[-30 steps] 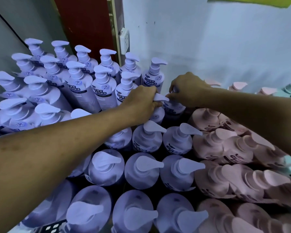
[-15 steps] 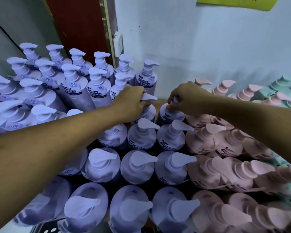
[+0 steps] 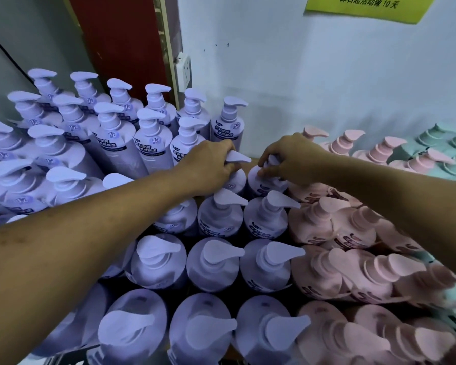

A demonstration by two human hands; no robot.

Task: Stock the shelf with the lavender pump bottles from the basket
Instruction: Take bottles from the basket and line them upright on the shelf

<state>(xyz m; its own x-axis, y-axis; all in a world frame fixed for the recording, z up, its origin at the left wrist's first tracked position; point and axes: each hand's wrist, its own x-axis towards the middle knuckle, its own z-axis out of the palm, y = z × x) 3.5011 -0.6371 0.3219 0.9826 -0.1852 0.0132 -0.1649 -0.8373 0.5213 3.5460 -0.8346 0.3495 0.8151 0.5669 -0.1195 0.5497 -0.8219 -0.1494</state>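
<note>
While your left hand point(image 3: 211, 164) and right hand point(image 3: 292, 159) each clamp a pump point(image 3: 237, 156), placing two bottles point(image 3: 261, 180) mid-frame seems the step; next, release them upright.

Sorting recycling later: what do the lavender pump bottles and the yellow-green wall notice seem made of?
Lavender pump bottles: likely plastic, satin-matte; moulded one-colour pump heads, smooth bodies with soft highlights.
Yellow-green wall notice: probably paper, matte; thin flat sheet with printed black characters.
</note>
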